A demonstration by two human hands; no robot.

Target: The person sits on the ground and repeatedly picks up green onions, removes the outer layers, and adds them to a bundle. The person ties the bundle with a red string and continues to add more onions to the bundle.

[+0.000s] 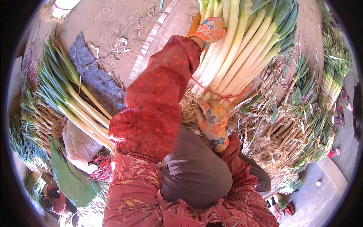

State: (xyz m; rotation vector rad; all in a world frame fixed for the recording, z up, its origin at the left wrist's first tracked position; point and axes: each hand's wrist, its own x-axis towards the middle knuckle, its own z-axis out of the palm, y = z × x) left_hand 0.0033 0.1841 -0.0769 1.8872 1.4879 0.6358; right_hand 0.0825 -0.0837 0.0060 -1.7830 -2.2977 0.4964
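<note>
A thick bundle of large green onions (pixel 235 56) lies before me, white shafts and roots towards me and green leaves away. Red twine (pixel 211 90) crosses it just above the roots. My left hand (pixel 210 30), in an orange flower-print glove, grips the shafts at the bundle's left side; its fingertips are hidden. At the root end, my right hand (pixel 214 122), gloved alike, holds the bundle close below the twine. Its fingers are partly lost among the roots (pixel 189 106). Yellow strips (pixel 195 24) show beside the bundle.
Several loose green onions (pixel 82 110) lie to my left, near a blue-grey cloth (pixel 92 72) and a whitish plastic bag (pixel 79 142). A pale woven sheet (pixel 167 39) lies under the bundle. Heaped onions with dry roots (pixel 283 136) fill the right side. Another person (pixel 58 198) is at the lower left.
</note>
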